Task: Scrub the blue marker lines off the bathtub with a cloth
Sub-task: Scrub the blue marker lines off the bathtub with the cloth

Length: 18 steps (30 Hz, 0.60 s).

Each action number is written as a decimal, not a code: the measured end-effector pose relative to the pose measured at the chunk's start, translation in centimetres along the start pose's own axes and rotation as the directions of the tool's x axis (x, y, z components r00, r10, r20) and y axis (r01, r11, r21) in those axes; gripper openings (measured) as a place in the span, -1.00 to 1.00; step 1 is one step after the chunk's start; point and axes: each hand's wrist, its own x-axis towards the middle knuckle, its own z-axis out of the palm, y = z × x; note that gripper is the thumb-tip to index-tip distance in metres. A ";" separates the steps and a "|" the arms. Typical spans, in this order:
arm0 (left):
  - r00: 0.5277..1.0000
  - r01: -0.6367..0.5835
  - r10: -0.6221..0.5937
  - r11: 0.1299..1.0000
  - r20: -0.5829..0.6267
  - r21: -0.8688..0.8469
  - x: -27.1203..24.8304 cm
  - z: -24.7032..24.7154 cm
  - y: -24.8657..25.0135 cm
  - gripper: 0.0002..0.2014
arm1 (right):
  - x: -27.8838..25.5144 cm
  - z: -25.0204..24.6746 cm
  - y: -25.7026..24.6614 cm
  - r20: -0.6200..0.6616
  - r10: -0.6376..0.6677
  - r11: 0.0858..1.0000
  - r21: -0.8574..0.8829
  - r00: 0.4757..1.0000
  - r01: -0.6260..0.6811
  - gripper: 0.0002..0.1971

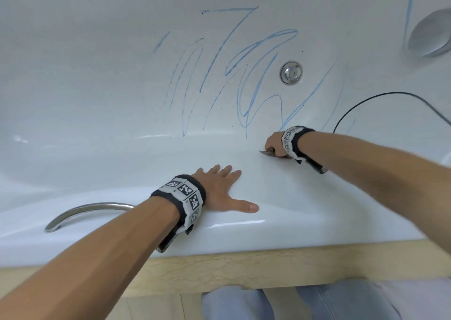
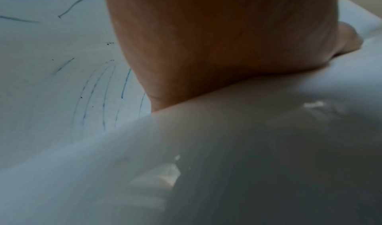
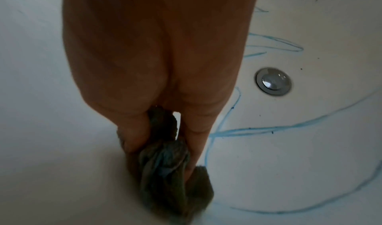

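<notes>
My right hand (image 1: pixel 275 144) clenches the grey cloth (image 3: pixel 165 166) against the bathtub (image 1: pixel 97 95) wall, center-right of frame, blue marker lines (image 1: pixel 246 75) just above it. My left hand (image 1: pixel 223 189) lies flat, released, on the rim; bare white spreads leftward.

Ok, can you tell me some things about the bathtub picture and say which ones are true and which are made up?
1. The left hand lies flat on the bathtub rim. True.
2. The right hand holds a sponge. False: it grips a dark cloth.
3. The blue lines are all gone. False: many still cover the tub.
4. A round metal drain sits near the lines. True.
5. The cloth is bright white. False: it is dark grey.
</notes>
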 end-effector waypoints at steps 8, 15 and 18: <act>1.000 -0.003 0.003 1.000 0.015 0.026 0.1 -0.4 0.1 0.25 | -4.5 0.3 0.3 0.055 -0.224 0.973 0.075 0.973 0.219 -0.96; 1.000 -0.017 0.016 0.999 0.016 0.040 0.6 -0.4 -0.1 0.22 | 0.9 0.6 0.7 -0.023 0.075 0.997 -0.005 0.997 -0.076 -0.74; 1.000 -0.011 0.010 0.999 0.026 0.041 0.4 -0.5 0.1 0.22 | 1.4 1.5 1.7 0.032 0.076 0.987 -0.144 0.997 -0.071 -0.75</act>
